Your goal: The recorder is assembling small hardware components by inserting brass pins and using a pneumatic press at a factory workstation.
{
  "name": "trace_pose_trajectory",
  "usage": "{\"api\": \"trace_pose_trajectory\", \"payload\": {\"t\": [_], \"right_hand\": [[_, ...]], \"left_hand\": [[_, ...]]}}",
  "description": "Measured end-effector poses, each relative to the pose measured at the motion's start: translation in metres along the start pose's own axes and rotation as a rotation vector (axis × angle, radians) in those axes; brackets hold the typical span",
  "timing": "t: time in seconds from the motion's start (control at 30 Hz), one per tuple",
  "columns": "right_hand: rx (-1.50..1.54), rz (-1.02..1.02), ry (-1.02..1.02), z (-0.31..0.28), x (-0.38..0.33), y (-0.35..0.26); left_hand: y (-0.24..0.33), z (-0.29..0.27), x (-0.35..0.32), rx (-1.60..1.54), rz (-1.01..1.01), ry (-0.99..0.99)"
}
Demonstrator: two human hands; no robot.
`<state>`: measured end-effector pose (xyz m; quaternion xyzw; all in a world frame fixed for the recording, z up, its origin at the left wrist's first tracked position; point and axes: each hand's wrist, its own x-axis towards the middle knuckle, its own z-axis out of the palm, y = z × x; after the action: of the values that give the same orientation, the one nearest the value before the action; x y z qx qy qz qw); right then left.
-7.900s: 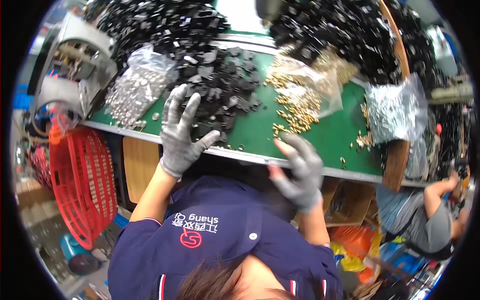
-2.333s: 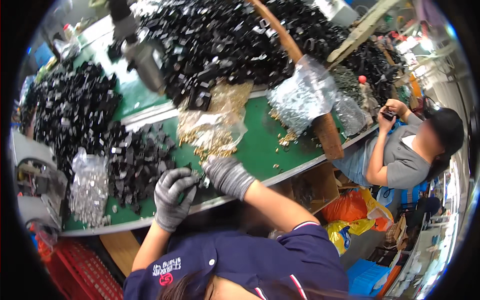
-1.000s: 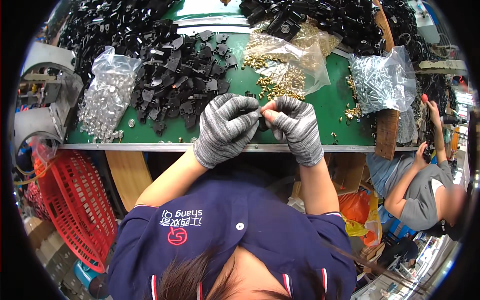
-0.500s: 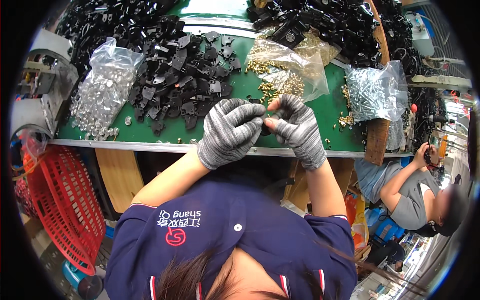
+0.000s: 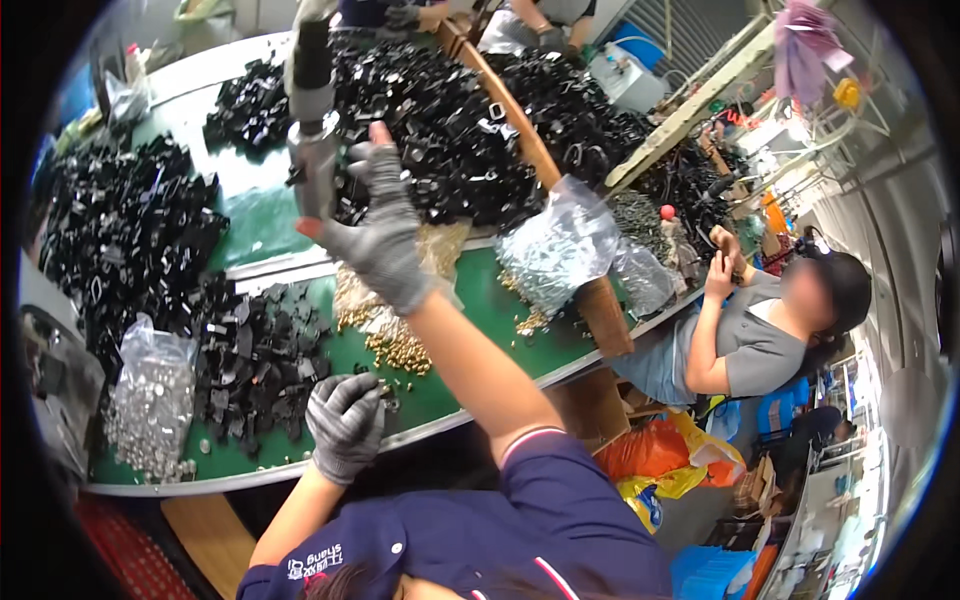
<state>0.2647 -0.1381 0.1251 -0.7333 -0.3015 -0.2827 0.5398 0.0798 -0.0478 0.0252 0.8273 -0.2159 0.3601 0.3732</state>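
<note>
Standing wide beside the hanging tool [image 5: 315,165]: the right hand [image 5: 380,240] over the green tabletop [image 5: 485,285]

Head view: the right hand, in a grey glove with bare fingertips, is raised with thumb and forefinger spread well apart. The hanging tool comes down over the tabletop just beside them, its lower end near the thumb tip; whether they touch, I cannot tell.

The left hand [image 5: 345,425] is at the front edge of the tabletop, its gloved fingers curled in narrowly. Whether it holds something cannot be made out.

Near the left front corner lies a clear bag of round silver pieces [image 5: 150,400]. Flat black parts [image 5: 265,360] are heaped beside it. Next come loose gold screws [image 5: 400,352], partly behind the right forearm. Further right, a bag of silver screws [image 5: 560,250] rests by a wooden bar [image 5: 605,315], whose near end reaches the front edge. Shiny black parts [image 5: 440,150] are piled toward the far edge. To the right sits a co-worker [image 5: 755,340] in a grey shirt.
</note>
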Motion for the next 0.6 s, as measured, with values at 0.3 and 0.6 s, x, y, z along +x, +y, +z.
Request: {"api": "trace_pose_trajectory", "payload": {"t": [0.3, 0.6], "right_hand": [[0.248, 0.139, -0.102, 0.034, -0.029, -0.009], [0.497, 0.815, -0.081, -0.025, -0.062, -0.082]], "left_hand": [[0.007, -0.005, -0.009, -0.027, 0.004, 0.017], [0.003, -0.005, -0.005, -0.038, 0.031, 0.027]]}}
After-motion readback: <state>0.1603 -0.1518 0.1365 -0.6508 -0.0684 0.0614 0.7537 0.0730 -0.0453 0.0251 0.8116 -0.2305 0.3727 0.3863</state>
